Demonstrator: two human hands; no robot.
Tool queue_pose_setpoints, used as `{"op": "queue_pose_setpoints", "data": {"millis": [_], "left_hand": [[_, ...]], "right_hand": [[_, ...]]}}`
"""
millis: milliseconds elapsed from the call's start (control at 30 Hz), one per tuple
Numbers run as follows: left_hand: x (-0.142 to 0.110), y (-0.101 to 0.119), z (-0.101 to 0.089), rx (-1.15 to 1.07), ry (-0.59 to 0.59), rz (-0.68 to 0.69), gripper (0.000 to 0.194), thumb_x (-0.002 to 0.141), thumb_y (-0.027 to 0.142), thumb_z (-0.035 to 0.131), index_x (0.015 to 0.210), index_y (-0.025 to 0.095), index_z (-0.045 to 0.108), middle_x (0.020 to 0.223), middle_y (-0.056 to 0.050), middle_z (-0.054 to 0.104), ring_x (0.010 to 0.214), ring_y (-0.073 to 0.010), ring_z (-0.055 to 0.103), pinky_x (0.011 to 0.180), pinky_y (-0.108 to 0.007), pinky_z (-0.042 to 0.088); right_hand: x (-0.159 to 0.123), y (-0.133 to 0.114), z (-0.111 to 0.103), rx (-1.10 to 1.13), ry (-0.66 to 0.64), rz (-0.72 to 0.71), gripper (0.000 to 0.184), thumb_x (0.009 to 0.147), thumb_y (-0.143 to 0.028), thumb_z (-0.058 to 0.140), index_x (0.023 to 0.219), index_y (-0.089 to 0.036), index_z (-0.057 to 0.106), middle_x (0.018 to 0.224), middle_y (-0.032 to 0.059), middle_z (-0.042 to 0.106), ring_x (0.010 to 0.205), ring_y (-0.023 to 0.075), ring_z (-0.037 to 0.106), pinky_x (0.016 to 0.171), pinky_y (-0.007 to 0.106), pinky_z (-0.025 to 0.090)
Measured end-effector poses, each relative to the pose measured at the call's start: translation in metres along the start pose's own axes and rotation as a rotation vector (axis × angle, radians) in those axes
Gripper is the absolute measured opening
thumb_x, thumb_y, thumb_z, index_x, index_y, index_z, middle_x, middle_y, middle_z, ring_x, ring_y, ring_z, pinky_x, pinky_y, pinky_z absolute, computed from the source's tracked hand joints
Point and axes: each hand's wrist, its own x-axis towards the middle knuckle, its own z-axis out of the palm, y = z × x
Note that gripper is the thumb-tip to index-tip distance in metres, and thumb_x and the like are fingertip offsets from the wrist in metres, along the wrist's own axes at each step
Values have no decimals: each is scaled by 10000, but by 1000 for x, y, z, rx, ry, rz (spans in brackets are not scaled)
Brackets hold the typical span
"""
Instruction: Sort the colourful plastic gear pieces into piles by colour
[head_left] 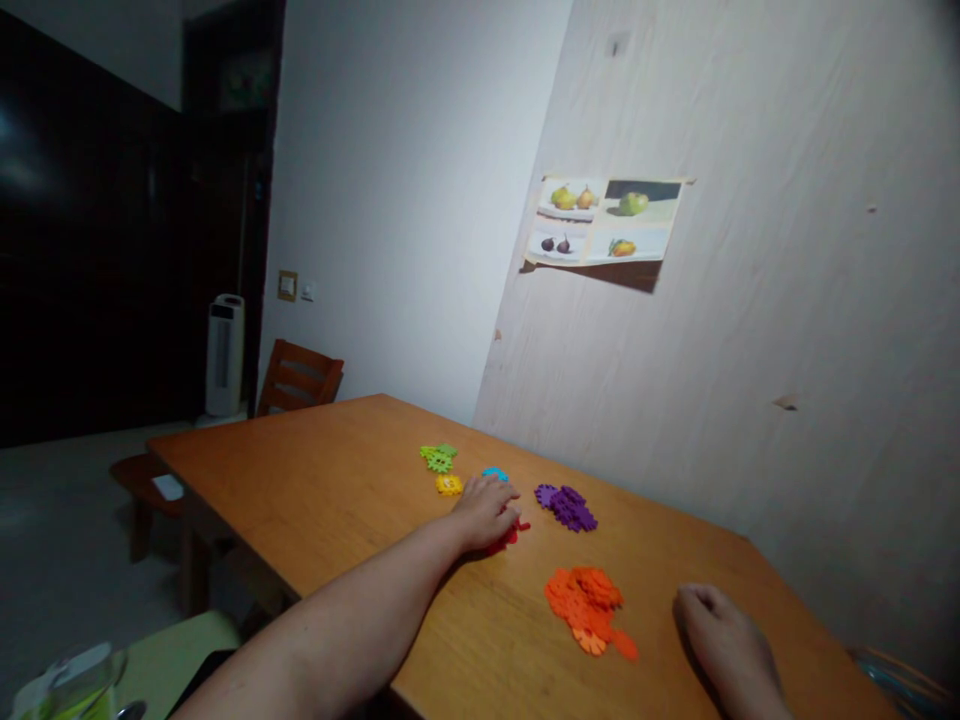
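Observation:
My left hand (486, 510) reaches across the table over red gear-shaped plastic pieces (504, 542), fingers bent and slightly apart. It partly hides the red pieces, and I see nothing held in it. Just beyond the fingers lies a blue piece (495, 473). Yellow pieces (448, 485) and a small green pile (439, 459) are to the left of the hand. Purple gear pieces (568, 506) are heaped to its right. My right hand (726, 640) rests on the table as a loose fist, nothing visible in it, to the right of a pile of orange gear pieces (583, 600).
The wooden table (337, 470) runs along the wall, with a wooden chair (300, 375) at its far end. On the left are a stool (135, 475) and a pale green seat (176, 650) bearing a clear container (79, 680). A white tower appliance (225, 355) stands behind.

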Motion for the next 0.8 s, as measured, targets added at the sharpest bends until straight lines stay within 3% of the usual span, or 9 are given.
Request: {"op": "queue_pose_setpoints", "data": {"millis": [133,233,367,467,600,667,800], "left_hand": [[-4,14,0,43,-134,116,433,947,589,461,1235,349,677,1501,-46,523,1499,-387,249,1183,-691,53],[-4,19,1,55,-160,143,408,946,585,466,1103,319,733,1416,-64,590,1484,-388,273,1176,-698,19],[1,10,-2,42,-25,26,414,983,516,419,1008,252,736,1257,-99,661,1337,-332,453,1198,-635,92],[3,-6,-8,39,86,-176,355,981,454,427,1036,243,707,1205,-100,671,1238,-303,520,1186,-597,176],[5,-30,-16,93,172,-439,308,940,355,458,1119,238,679,1263,-107,649,1257,-304,512,1158,-543,253],[5,-41,-17,114,177,-514,355,916,366,478,1190,231,657,1316,-121,623,1277,-316,505,1129,-520,302],[5,-53,-15,144,44,-549,393,854,427,545,1156,210,675,1339,-161,598,1291,-355,503,1062,-496,385]], "right_hand": [[0,2,-2,14,23,2,402,819,-553,426,850,-253,693,868,81,743,826,292,688,677,345,470],[-2,-1,-4,34,35,-4,408,808,-570,449,856,-258,707,900,97,753,849,311,690,693,365,479],[-6,-5,-3,36,89,15,404,820,-571,440,843,-261,697,901,100,756,867,318,690,687,374,471],[-3,-2,1,27,93,34,399,831,-576,437,835,-258,678,879,92,749,862,309,691,689,367,469],[3,6,2,17,16,27,410,843,-573,432,895,-254,685,910,89,751,864,303,690,713,363,469],[4,7,1,11,9,15,400,843,-555,430,878,-250,687,902,83,750,868,297,687,722,355,466],[1,4,0,20,20,22,391,841,-534,417,813,-246,680,825,67,739,825,281,682,688,333,458]]}}
